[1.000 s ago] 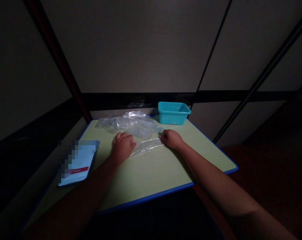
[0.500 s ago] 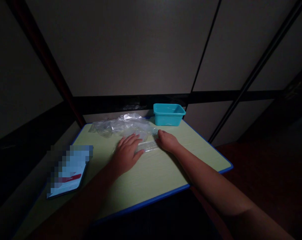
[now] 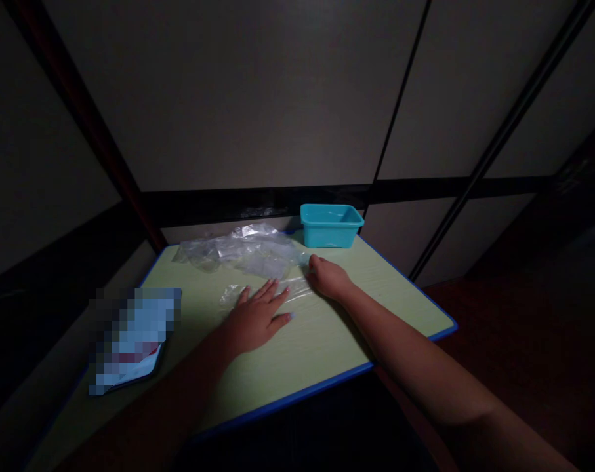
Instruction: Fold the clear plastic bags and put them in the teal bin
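1. My left hand [image 3: 255, 321] lies palm down at the middle of the desk, fingers spread wide and gripping nothing. Its fingertips rest on or just over a thin strip of clear plastic film [image 3: 265, 294].
2. My right hand [image 3: 329, 276] sits at the film's right end, its fingers curled down. I cannot tell whether they are pinching the film or only pressing on it.
3. The film lies flat across the desk, between my hands and nearer me than a crumpled clear plastic bag [image 3: 241, 249]. I cannot tell whether the film and bag are joined.
4. To handle this well, I would keep my right hand planted as an anchor and sweep the open left palm lightly along the film, since thin plastic seems likely to wrinkle or cling under pressure.
5. On the pale green desk [image 3: 336, 347], a teal plastic tub [image 3: 330, 226] stands at the far edge, right of the bag. A pixelated blue-and-white object [image 3: 132, 341] lies near the left edge, well away from my hands.
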`<state>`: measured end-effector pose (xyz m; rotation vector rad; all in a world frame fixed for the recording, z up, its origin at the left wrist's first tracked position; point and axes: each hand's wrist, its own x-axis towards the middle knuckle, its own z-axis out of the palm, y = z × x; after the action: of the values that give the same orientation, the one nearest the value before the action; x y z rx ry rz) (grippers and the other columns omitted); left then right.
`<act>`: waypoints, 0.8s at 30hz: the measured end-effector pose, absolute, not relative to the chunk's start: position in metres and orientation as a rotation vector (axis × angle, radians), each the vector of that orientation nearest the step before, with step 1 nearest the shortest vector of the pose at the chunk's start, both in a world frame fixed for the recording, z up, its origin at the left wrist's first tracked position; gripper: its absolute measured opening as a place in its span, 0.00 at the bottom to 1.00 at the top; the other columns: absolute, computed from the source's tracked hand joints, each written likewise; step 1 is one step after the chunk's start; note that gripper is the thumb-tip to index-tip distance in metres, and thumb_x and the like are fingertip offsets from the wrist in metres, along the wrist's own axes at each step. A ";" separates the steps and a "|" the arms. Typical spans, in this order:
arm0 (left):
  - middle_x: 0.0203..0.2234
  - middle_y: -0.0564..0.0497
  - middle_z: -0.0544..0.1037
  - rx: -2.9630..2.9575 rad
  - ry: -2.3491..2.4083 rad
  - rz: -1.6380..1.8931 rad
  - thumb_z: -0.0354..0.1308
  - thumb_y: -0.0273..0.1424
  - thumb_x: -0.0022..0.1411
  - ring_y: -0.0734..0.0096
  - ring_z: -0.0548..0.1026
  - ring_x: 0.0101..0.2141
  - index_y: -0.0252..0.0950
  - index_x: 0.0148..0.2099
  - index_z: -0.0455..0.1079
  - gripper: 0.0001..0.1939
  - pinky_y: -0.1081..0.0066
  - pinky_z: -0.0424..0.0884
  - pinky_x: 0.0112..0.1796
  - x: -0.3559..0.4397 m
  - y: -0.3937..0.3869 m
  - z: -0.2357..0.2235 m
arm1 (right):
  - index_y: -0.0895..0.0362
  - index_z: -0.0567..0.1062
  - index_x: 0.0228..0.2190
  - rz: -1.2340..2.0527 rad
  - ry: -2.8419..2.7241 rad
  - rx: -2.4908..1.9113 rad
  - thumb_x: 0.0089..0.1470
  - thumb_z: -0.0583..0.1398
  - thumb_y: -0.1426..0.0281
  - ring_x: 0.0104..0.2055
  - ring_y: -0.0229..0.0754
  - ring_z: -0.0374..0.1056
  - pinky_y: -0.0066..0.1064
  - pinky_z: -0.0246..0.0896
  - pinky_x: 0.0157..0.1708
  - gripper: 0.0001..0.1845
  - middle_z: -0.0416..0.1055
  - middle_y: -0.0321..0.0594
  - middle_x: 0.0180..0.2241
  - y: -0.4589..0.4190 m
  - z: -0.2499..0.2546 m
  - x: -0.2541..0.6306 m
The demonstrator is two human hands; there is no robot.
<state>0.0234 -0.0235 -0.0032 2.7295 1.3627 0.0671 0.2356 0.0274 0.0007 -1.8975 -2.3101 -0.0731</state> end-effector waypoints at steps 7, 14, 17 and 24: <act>0.63 0.48 0.44 2.686 1.361 0.052 0.36 0.46 0.65 0.60 0.41 0.62 0.47 0.65 0.44 0.28 0.43 0.42 0.55 0.021 -0.023 -0.004 | 0.56 0.62 0.43 -0.033 -2.221 -1.983 0.55 0.50 0.69 0.40 0.47 0.67 0.31 0.56 0.31 0.12 0.69 0.47 0.42 0.028 0.004 0.239; 0.63 0.45 0.46 2.690 1.317 0.095 0.39 0.45 0.65 0.57 0.44 0.62 0.55 0.63 0.47 0.24 0.40 0.43 0.52 0.020 -0.023 -0.002 | 0.57 0.64 0.42 -0.052 -2.090 -1.988 0.57 0.47 0.69 0.39 0.44 0.66 0.30 0.56 0.33 0.12 0.67 0.47 0.42 0.025 0.009 0.241; 0.63 0.46 0.46 2.705 1.302 0.099 0.39 0.46 0.65 0.56 0.43 0.62 0.57 0.62 0.47 0.24 0.39 0.43 0.52 0.020 -0.023 -0.003 | 0.57 0.66 0.39 -0.099 -2.102 -1.802 0.56 0.49 0.69 0.40 0.43 0.63 0.30 0.55 0.36 0.11 0.67 0.46 0.40 0.022 0.011 0.240; 0.63 0.46 0.46 2.718 1.285 0.105 0.39 0.49 0.63 0.56 0.42 0.62 0.55 0.63 0.45 0.26 0.39 0.41 0.53 0.019 -0.024 -0.004 | 0.58 0.68 0.37 -0.057 -2.194 -1.491 0.55 0.50 0.69 0.43 0.44 0.60 0.33 0.54 0.42 0.10 0.67 0.46 0.38 0.013 0.015 0.238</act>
<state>0.0191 -0.0242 -0.0041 2.7178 1.2845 0.1049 0.2380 0.0127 0.0153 -1.4908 -2.1941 -0.0566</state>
